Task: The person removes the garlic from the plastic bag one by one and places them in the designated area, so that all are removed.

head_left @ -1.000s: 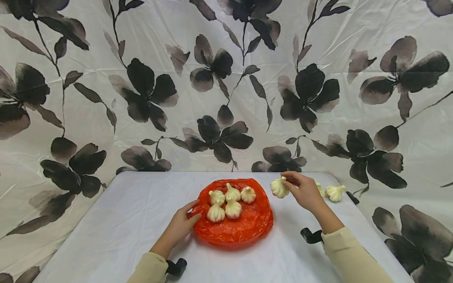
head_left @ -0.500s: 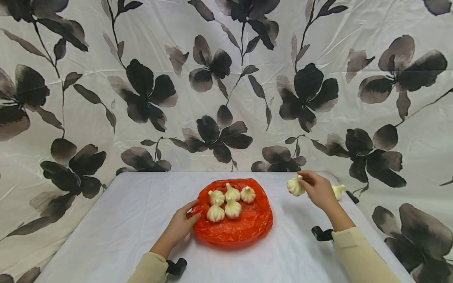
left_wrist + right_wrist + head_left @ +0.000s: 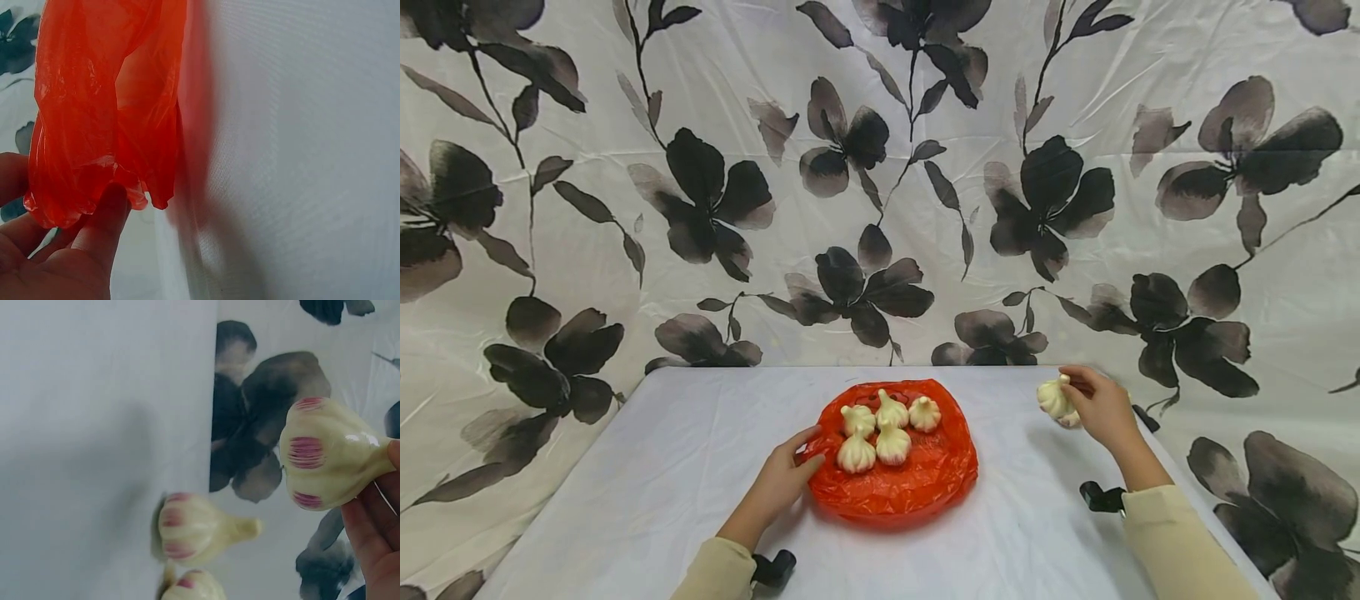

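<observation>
A crinkled red plastic bag (image 3: pixel 917 492) sits on the white table, with several garlic bulbs (image 3: pixel 892 446) grouped on its left and back part. My left hand (image 3: pixel 775 483) pinches the bag's left edge; the left wrist view shows the thumb (image 3: pixel 103 225) against the red plastic (image 3: pixel 81 125), the other fingers on its far side. Raised over the table's right side, my right hand (image 3: pixel 1101 408) holds a garlic bulb (image 3: pixel 1054 400) by its stem. This held bulb (image 3: pixel 325 456) has purple streaks in the right wrist view, and its stem end is partly hidden by the fingers.
Two more bulbs lie on the table below the right hand: one garlic bulb (image 3: pixel 194 528) whole, another garlic bulb (image 3: pixel 195 587) cut off by the frame. The table (image 3: pixel 647 483) ends at a floral curtain (image 3: pixel 865 167) behind.
My right hand has moved to the right with the garlic bulb in its fingers, away from the red bag and over the bulbs on the table. The left hand stays in place.
</observation>
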`<state>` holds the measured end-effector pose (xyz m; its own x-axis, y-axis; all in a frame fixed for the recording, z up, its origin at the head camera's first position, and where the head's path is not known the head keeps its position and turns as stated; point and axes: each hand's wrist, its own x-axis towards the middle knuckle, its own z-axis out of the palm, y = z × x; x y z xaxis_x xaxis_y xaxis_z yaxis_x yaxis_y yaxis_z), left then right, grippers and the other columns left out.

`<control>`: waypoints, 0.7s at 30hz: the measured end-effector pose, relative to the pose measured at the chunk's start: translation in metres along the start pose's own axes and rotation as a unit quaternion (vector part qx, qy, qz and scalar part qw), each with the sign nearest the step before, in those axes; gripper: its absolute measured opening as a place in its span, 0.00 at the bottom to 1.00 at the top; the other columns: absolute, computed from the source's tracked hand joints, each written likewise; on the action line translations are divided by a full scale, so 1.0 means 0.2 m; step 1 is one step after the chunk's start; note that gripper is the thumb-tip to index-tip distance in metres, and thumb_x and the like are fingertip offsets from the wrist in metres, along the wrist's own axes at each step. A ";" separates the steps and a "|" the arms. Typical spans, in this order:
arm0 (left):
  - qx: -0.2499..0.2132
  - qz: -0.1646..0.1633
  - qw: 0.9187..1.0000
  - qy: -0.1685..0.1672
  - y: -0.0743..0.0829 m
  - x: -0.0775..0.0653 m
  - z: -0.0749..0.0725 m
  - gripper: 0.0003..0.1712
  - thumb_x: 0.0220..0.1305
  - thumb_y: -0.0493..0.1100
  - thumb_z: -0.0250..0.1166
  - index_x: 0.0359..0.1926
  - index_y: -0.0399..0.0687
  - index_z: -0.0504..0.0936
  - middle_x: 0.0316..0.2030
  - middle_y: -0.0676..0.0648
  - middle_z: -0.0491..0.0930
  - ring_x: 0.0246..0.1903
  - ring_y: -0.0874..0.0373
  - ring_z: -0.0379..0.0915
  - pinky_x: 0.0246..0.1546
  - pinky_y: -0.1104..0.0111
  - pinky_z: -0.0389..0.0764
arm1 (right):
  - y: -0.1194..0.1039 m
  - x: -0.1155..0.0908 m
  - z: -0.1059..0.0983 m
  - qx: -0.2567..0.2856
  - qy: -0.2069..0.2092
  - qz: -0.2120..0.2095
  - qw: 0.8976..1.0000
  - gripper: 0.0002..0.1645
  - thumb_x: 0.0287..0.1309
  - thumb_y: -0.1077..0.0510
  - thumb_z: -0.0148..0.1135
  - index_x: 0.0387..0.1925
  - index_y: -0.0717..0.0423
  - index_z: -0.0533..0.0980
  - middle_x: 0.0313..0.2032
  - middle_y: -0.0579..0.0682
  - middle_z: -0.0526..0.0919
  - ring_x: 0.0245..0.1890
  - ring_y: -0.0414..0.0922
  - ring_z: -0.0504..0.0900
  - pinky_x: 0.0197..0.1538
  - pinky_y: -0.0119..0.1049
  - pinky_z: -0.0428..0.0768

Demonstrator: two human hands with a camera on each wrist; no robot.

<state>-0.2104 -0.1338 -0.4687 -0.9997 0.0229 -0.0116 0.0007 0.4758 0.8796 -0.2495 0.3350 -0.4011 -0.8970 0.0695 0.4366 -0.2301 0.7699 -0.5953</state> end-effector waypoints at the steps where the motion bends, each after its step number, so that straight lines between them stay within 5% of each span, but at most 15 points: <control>1: 0.000 0.001 1.000 -0.001 0.00 0.00 0.00 0.31 0.67 0.42 0.60 0.70 0.52 0.67 0.68 0.39 0.66 0.64 0.39 0.67 0.57 0.53 0.77 | 0.01 0.00 0.00 0.000 0.004 0.000 1.000 0.19 0.65 0.62 0.58 0.56 0.60 0.75 0.50 0.64 0.82 0.50 0.59 0.82 0.52 0.53 0.80; 4: 0.002 0.000 1.000 -0.001 0.00 0.00 0.00 0.31 0.66 0.42 0.60 0.70 0.52 0.67 0.68 0.39 0.66 0.64 0.39 0.67 0.57 0.52 0.77 | 0.04 0.00 -0.02 -0.001 0.005 0.008 1.000 0.19 0.66 0.61 0.57 0.57 0.60 0.75 0.51 0.64 0.82 0.51 0.60 0.81 0.53 0.53 0.79; 9: 0.002 0.001 1.000 -0.001 -0.01 0.00 0.00 0.31 0.66 0.42 0.60 0.70 0.52 0.67 0.68 0.39 0.66 0.64 0.38 0.68 0.56 0.53 0.78 | 0.09 -0.01 -0.05 -0.009 0.008 0.022 1.000 0.19 0.65 0.60 0.58 0.56 0.59 0.75 0.50 0.63 0.82 0.50 0.58 0.81 0.43 0.24 0.78; 11: 0.002 -0.002 1.000 0.000 -0.01 0.00 0.00 0.31 0.66 0.42 0.60 0.70 0.52 0.66 0.68 0.39 0.65 0.64 0.38 0.67 0.56 0.53 0.78 | 0.11 -0.01 -0.05 -0.013 0.012 0.025 1.000 0.19 0.65 0.60 0.58 0.56 0.60 0.76 0.50 0.63 0.83 0.50 0.58 0.82 0.41 0.20 0.75; 17: 0.003 -0.006 1.000 0.002 -0.01 0.00 0.00 0.31 0.67 0.42 0.60 0.70 0.52 0.67 0.69 0.39 0.65 0.63 0.39 0.68 0.55 0.54 0.79 | 0.15 -0.02 -0.06 -0.015 0.015 0.035 0.999 0.19 0.66 0.62 0.57 0.56 0.62 0.75 0.51 0.66 0.81 0.51 0.60 0.80 0.52 0.52 0.79; 21: 0.002 -0.005 1.000 0.002 -0.01 0.00 0.00 0.31 0.67 0.42 0.60 0.70 0.52 0.67 0.68 0.39 0.65 0.62 0.39 0.69 0.54 0.55 0.80 | 0.18 -0.02 -0.07 -0.017 0.020 0.037 0.999 0.18 0.65 0.63 0.56 0.56 0.63 0.75 0.51 0.67 0.81 0.51 0.61 0.80 0.53 0.54 0.78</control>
<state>-0.2098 -0.1338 -0.4705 -0.9997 0.0138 -0.0188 -0.0099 0.4793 0.8776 -0.2484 0.3710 -0.4150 -0.8951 0.1512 0.4195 -0.1507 0.7830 -0.6035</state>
